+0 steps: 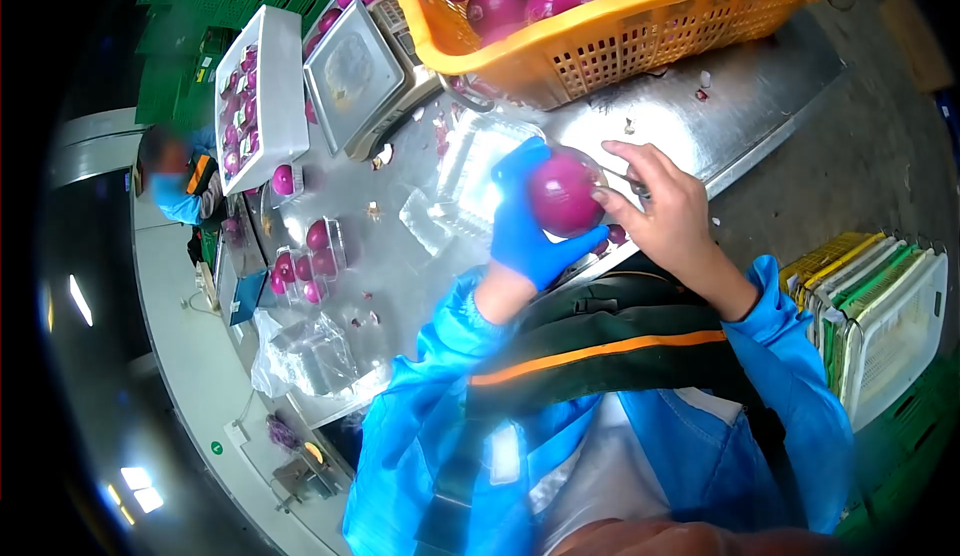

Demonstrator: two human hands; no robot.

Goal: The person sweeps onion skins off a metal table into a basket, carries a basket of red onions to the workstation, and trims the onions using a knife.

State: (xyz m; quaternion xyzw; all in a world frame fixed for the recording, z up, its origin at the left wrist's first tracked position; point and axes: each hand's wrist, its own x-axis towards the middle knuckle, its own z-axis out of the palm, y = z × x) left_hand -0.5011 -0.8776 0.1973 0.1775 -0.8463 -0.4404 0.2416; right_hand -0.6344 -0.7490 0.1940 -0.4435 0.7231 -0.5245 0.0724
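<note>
In the head view my left hand (520,218), in a blue glove, is closed around a large red onion (566,194) above the steel table's near edge. My bare right hand (662,201) is at the onion's right side, thumb near its skin and fingers bent. Between those fingers shows a thin dark tool (634,188); its kind is too small to make out. Behind the gloved hand lie clear plastic trays (470,171). Small red onions (615,236) partly show beneath my hands.
An orange crate (620,56) of red onions stands at the table's far side. Left of it are a scale (352,81), a white box (285,106) with packed onions and filled clear punnets (305,264). Stacked crates (880,306) stand right. A co-worker (178,181) is far left.
</note>
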